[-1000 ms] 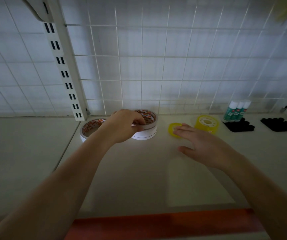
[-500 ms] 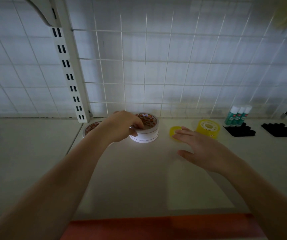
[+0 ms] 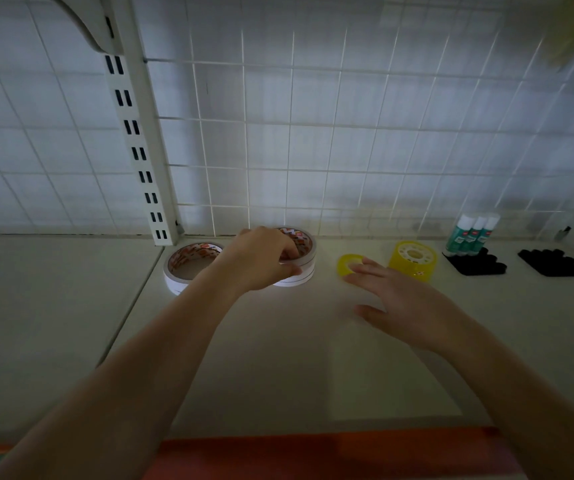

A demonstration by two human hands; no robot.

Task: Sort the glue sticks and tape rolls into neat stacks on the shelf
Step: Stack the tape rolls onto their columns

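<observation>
The left hand [image 3: 261, 258] grips the white tape stack [image 3: 296, 261] at the shelf [image 3: 278, 358] back — a second white roll [image 3: 188, 265] just left. The right hand [image 3: 399, 299] hovers open over the small yellow roll [image 3: 346, 263], right of the stack; glue sticks [image 3: 471, 233] further right.

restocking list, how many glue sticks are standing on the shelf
3, upright side by side at the back right of the shelf: left glue stick, middle glue stick, right glue stick. They stand by the black holders; more may be hidden out of frame.
</observation>
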